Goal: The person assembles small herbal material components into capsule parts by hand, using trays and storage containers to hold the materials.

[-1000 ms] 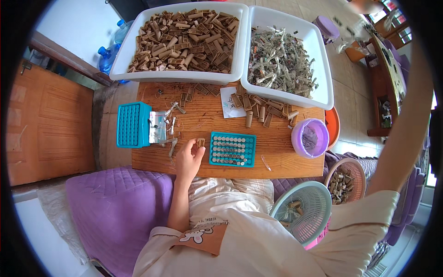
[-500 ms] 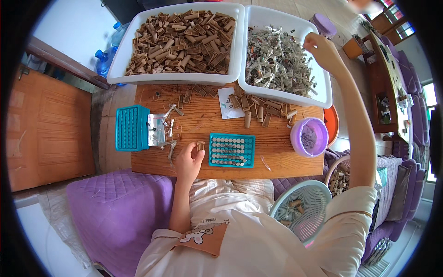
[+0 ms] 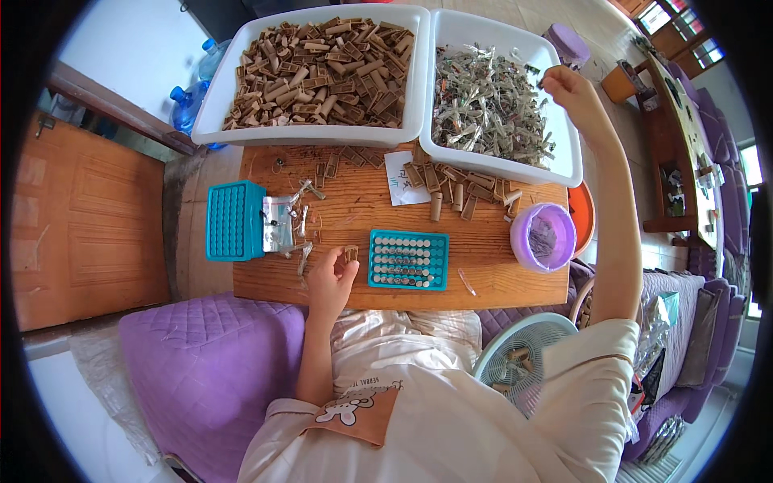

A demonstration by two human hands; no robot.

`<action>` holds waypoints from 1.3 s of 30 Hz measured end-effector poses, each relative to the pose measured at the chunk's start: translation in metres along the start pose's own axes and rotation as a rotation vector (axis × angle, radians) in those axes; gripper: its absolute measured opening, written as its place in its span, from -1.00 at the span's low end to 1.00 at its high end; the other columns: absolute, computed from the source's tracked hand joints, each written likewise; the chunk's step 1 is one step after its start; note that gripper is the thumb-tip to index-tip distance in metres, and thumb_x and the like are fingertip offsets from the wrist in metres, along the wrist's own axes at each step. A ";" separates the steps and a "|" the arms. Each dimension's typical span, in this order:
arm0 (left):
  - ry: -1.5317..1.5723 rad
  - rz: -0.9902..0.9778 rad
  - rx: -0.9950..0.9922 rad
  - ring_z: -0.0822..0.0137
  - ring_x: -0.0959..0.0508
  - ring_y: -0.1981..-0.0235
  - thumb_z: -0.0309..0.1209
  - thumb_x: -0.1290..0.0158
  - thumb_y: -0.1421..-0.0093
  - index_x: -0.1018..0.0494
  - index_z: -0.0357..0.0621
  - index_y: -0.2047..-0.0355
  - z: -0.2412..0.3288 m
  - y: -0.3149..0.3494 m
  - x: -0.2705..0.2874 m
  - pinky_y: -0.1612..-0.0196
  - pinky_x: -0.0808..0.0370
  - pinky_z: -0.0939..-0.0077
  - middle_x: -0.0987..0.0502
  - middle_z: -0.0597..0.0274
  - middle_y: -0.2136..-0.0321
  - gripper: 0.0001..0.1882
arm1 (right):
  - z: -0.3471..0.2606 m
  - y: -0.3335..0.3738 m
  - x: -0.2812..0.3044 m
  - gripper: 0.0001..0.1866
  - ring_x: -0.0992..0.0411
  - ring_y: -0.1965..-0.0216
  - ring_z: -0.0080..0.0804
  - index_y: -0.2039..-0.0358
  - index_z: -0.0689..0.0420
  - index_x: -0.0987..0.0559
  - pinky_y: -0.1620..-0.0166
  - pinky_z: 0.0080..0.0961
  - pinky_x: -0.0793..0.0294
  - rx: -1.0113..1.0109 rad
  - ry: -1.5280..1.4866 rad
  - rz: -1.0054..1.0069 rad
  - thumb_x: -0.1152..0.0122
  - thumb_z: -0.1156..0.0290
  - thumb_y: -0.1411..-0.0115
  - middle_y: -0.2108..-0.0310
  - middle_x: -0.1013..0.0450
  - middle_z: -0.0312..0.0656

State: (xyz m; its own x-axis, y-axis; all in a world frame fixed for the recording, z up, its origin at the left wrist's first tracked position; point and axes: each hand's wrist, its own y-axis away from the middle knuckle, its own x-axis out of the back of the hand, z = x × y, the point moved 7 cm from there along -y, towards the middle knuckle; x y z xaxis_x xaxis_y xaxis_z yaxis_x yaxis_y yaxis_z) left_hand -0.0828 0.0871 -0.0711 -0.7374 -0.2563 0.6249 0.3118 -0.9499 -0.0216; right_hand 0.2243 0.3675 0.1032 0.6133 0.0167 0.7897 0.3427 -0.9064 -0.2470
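Note:
My left hand (image 3: 329, 282) is closed near the front edge of the table, pinching a small brown plastic half-shell (image 3: 352, 253) between thumb and fingers. Just right of it lies a teal rack (image 3: 440, 262) with rows of small round silvery cells in its holes. My right arm reaches far forward, and my right hand (image 3: 576, 98) hovers over the right edge of a white tub (image 3: 570, 153) heaped with small wired parts in clear wrap (image 3: 491, 105). Its fingertips are pressed together; whatever may be between them is too small to make out.
A second white tub (image 3: 201, 113) holds a heap of brown shells (image 3: 322, 76). Loose shells (image 3: 460, 193) and a paper note (image 3: 403, 179) lie before the tubs. A teal rack (image 3: 234, 221) stands left beside wrapped parts. A purple bowl (image 3: 520, 241) and a green basket (image 3: 483, 366) are at right.
My right hand has shifted slightly right and down, staying over the right tub's edge. My left hand still holds the brown half-shell. The whole view has moved a little.

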 end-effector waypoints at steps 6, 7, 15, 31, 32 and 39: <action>0.092 -0.018 0.033 0.37 -0.40 0.60 -0.45 -0.05 0.08 -0.37 -0.28 0.34 -0.006 0.006 -0.002 0.54 -0.35 0.56 -0.41 0.15 0.57 -0.74 | 0.022 0.024 -0.006 -0.84 -0.25 0.41 -0.70 0.41 0.16 -0.42 0.25 -0.72 -0.23 -0.319 -0.584 0.102 0.01 0.35 -0.08 0.50 -0.31 -0.42; 0.106 -0.018 0.028 0.37 -0.39 0.60 -0.45 -0.05 0.08 -0.37 -0.28 0.34 -0.003 0.005 -0.003 0.54 -0.34 0.56 -0.40 0.16 0.57 -0.74 | 0.044 0.020 -0.004 -0.85 -0.28 0.37 -0.69 0.40 0.14 -0.41 0.22 -0.70 -0.24 -0.220 -0.301 0.055 0.01 0.34 -0.09 0.47 -0.32 -0.42; 0.080 -0.012 0.034 0.36 -0.39 0.60 -0.43 -0.04 0.06 -0.37 -0.28 0.36 -0.008 0.006 0.002 0.53 -0.33 0.55 -0.41 0.16 0.56 -0.76 | 0.034 0.035 -0.014 -0.84 -0.31 0.30 -0.63 0.34 0.11 -0.39 0.17 -0.66 -0.22 -0.273 -0.790 0.036 0.04 0.32 -0.12 0.40 -0.35 -0.38; 0.530 0.016 -0.063 0.51 -0.32 0.59 -0.62 0.21 -0.02 -0.24 -0.23 0.30 0.021 0.013 0.007 0.52 -0.25 0.70 -0.37 0.23 0.53 -0.80 | -0.049 0.085 -0.024 -0.85 -0.31 0.29 -0.60 0.29 0.17 -0.36 0.18 -0.65 -0.30 -0.086 -1.199 0.016 0.11 0.43 -0.14 0.34 -0.34 -0.29; 0.610 0.015 -0.042 0.54 -0.27 0.62 -0.62 0.20 -0.01 -0.25 -0.24 0.31 0.030 0.016 0.013 0.54 -0.21 0.73 -0.35 0.24 0.51 -0.80 | -0.059 0.088 -0.028 -0.85 -0.31 0.29 -0.60 0.29 0.17 -0.36 0.18 -0.65 -0.30 -0.084 -1.202 0.006 0.11 0.43 -0.14 0.34 -0.34 -0.29; 0.730 0.160 -0.396 0.57 -0.22 0.67 -0.46 -0.03 0.03 -0.31 -0.31 0.31 0.136 0.014 0.060 0.55 -0.18 0.76 -0.37 0.23 0.50 -0.73 | -0.119 0.129 -0.049 -0.84 -0.33 0.31 -0.54 0.31 0.22 -0.35 0.22 -0.61 -0.33 -0.051 -1.136 -0.215 0.09 0.42 -0.13 0.36 -0.36 -0.22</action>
State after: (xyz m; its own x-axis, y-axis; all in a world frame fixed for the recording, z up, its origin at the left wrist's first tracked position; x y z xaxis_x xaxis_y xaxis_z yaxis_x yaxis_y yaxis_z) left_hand -0.0413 0.0829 0.0727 -0.9467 -0.3149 -0.0673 0.3129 -0.8502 -0.4234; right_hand 0.1539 0.1990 0.0996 0.8411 0.5187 -0.1533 0.5041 -0.8545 -0.1252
